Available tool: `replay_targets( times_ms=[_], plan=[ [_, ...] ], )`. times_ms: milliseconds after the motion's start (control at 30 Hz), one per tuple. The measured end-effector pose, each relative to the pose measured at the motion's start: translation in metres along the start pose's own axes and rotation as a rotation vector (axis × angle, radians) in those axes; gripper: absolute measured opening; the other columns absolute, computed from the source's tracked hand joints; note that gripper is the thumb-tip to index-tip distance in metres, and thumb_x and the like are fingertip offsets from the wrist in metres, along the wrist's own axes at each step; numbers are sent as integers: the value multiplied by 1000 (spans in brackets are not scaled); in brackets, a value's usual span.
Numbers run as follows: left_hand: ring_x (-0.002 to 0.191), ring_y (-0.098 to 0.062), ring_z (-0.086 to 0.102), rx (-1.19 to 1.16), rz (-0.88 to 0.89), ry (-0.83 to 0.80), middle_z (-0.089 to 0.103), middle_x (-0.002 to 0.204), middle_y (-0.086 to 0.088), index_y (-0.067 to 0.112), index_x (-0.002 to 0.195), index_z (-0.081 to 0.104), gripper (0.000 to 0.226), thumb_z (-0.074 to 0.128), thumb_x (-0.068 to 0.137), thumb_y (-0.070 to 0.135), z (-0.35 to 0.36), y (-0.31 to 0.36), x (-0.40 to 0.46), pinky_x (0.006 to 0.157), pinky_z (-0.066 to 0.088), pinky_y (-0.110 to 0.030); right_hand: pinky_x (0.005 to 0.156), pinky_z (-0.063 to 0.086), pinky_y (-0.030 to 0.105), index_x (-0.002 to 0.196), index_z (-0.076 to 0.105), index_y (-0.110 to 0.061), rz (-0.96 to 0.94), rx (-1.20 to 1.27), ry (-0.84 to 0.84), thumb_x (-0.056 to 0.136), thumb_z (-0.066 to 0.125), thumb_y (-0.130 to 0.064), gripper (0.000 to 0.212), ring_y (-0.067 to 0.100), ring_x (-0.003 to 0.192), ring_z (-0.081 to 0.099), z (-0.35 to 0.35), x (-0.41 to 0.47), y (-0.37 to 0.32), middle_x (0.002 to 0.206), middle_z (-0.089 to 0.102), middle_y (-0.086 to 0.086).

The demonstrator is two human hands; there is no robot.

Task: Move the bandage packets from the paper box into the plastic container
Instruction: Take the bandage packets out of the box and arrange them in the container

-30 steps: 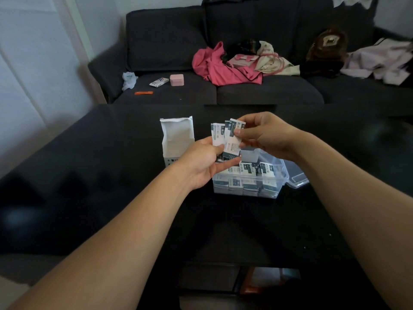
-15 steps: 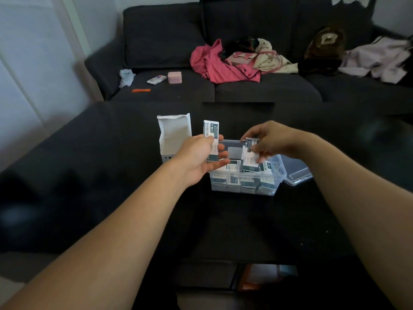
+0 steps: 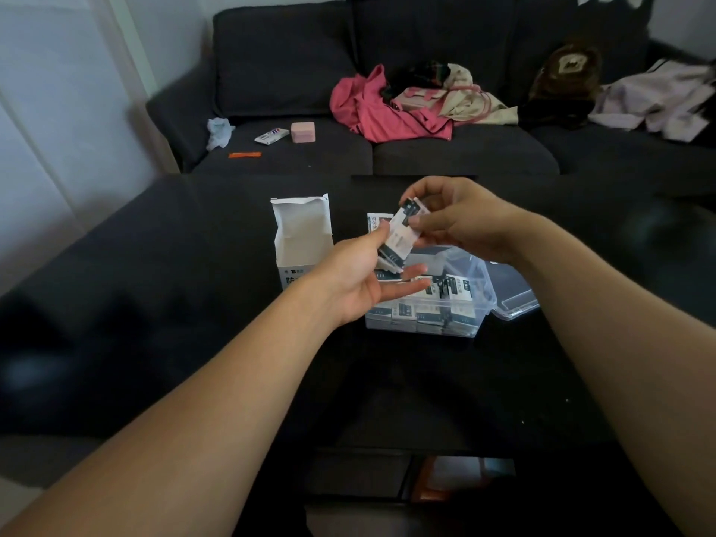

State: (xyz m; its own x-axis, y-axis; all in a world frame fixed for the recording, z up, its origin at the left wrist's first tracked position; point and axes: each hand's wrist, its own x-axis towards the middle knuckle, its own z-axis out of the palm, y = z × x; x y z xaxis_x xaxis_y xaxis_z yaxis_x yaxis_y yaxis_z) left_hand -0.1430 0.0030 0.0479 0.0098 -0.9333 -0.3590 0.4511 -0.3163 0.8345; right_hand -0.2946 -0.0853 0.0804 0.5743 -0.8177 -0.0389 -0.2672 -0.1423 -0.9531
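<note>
An open white paper box (image 3: 303,242) stands upright on the dark table, flap raised. Right of it sits a clear plastic container (image 3: 478,317) with several white-and-dark bandage packets (image 3: 453,290) inside. My left hand (image 3: 358,279) holds a small stack of bandage packets (image 3: 376,222) above the container's left end. My right hand (image 3: 459,219) pinches the top packet (image 3: 405,230) of that stack by its upper edge, tilted. Both hands hover just above the container.
The container's clear lid (image 3: 515,294) lies against its right side. Behind the glossy black table (image 3: 193,323) is a dark sofa (image 3: 445,149) with pink clothing (image 3: 381,110), a pink case (image 3: 303,131), a small packet and other items.
My right hand dropped a packet into the container, then rose back up and left to the stack in my left hand. It now pinches another packet.
</note>
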Motion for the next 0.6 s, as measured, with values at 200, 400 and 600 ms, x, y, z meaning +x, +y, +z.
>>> replay_targets(
  times_ms=[200, 400, 600],
  plan=[
    [70, -20, 66, -97, 9, 74, 66, 98, -20, 1, 115, 61, 36, 38, 110, 29, 1, 0, 0, 52, 58, -26, 69, 59, 24, 115, 61, -5, -74, -46, 32, 94, 58, 8, 25, 20, 87, 70, 8, -3, -4, 107, 67, 21],
    [76, -19, 66, -39, 50, 98, 68, 109, -22, 0, 129, 57, 34, 45, 108, 25, -2, 0, 4, 52, 56, -23, 84, 62, 38, 115, 66, -10, -121, -222, 53, 93, 61, 6, 28, 32, 99, 72, 14, -5, -4, 111, 69, 21],
    [76, -18, 68, 2, 87, 121, 70, 108, -20, 1, 129, 56, 34, 50, 106, 26, -3, -1, 6, 57, 58, -24, 63, 56, 18, 116, 69, -19, -150, -392, 71, 98, 59, -4, 25, 6, 77, 72, 18, -3, -3, 101, 70, 5]
  ],
)
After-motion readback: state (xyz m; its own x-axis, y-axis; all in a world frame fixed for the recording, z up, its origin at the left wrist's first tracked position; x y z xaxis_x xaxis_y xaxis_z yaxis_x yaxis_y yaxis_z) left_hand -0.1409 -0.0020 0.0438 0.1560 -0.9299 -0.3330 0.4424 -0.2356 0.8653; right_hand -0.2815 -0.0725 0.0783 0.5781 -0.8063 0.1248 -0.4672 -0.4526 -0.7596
